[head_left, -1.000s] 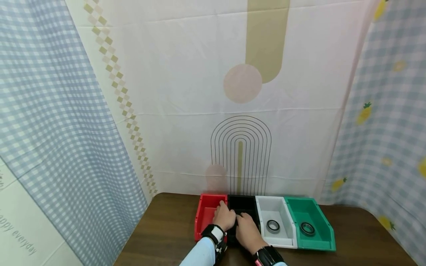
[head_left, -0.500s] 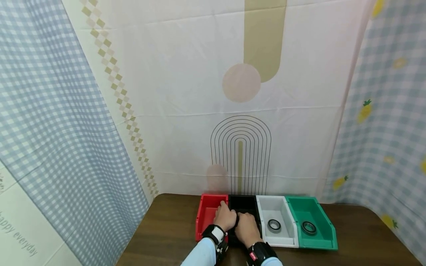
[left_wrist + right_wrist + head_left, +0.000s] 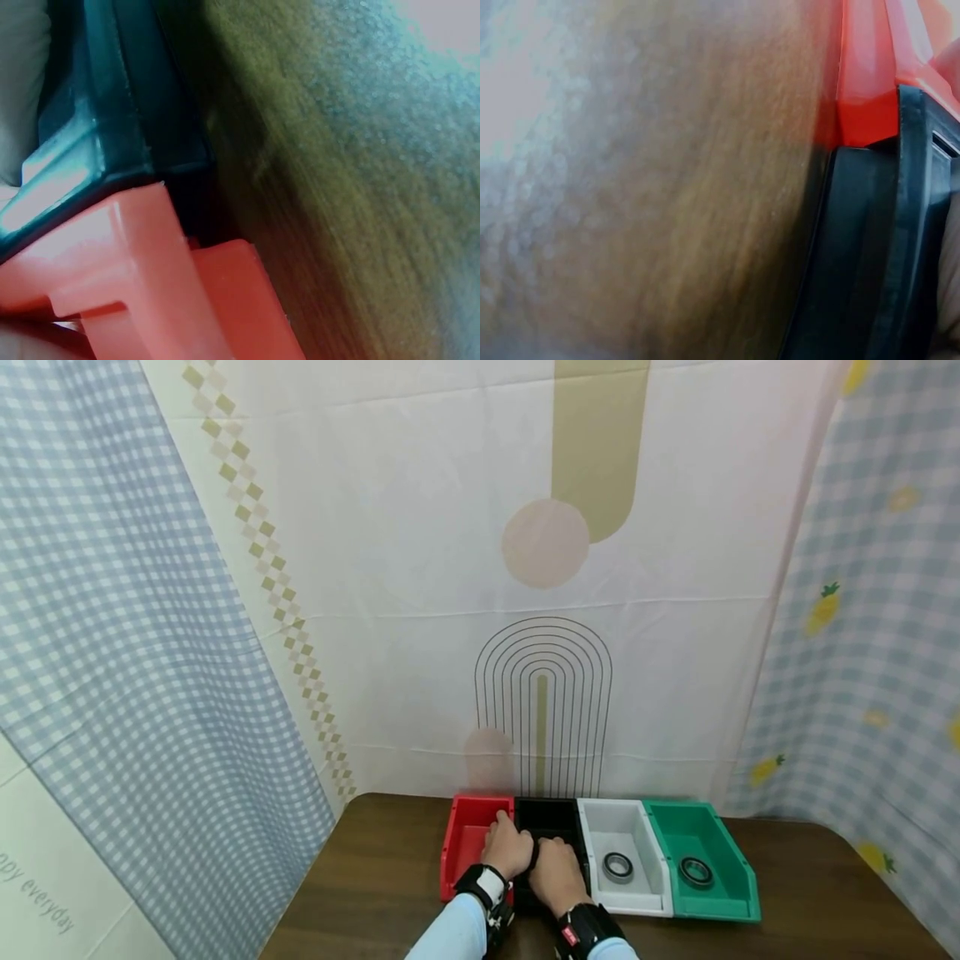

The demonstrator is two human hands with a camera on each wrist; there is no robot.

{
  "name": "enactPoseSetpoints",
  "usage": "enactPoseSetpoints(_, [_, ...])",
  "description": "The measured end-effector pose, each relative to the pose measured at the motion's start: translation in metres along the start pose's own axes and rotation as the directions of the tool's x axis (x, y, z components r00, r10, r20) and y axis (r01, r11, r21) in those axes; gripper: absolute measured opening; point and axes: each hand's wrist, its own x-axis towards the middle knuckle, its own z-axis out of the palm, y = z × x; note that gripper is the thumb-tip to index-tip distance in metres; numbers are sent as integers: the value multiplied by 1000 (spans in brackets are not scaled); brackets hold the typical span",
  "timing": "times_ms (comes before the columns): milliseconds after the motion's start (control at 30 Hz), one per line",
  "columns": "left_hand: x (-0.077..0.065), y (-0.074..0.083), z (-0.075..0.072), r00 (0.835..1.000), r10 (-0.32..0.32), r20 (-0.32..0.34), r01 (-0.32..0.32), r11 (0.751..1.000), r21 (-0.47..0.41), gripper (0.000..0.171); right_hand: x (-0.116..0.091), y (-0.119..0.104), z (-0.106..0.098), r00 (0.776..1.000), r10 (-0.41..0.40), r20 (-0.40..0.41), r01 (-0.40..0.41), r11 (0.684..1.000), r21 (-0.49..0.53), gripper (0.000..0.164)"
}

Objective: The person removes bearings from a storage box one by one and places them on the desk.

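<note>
In the head view my left hand [image 3: 508,850] lies over the line where the red bin [image 3: 448,856] meets the black bin [image 3: 551,817]. One of its fingers reaches forward into the red bin. My right hand [image 3: 557,872] is down in the black bin, close beside the left, with its fingertips hidden. A dark patch shows between the hands; what it is cannot be made out. The left wrist view shows a red bin corner [image 3: 142,270] against the black bin's edge [image 3: 112,150]. Only slivers of skin appear in both wrist views.
The white bin [image 3: 590,827] holds a bearing [image 3: 606,865], and the green bin [image 3: 723,893] holds another bearing [image 3: 684,870]. All the bins stand side by side at the back of the brown wooden table [image 3: 360,877]. A patterned cloth [image 3: 420,693] hangs behind.
My right hand and wrist have shifted slightly left and turned a little since one second ago. The left hand has stayed in place, and both look still over the last half second.
</note>
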Motion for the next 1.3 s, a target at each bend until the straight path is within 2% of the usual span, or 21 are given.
enactPoseSetpoints(433, [3, -2, 3, 1000, -13, -15, 13, 1000, 9, 62, 2, -1, -1, 998, 61, 21, -62, 996, 58, 6])
enactPoseSetpoints(867, [3, -2, 3, 1000, -29, -3, 29, 1000, 1, 65, 1, -2, -1, 996, 84, 41, -85, 996, 39, 6])
enactPoseSetpoints(1300, [2, -1, 3, 1000, -23, -19, 23, 1000, 7, 58, 1, -3, 4, 996, 87, 3, -87, 996, -3, 8])
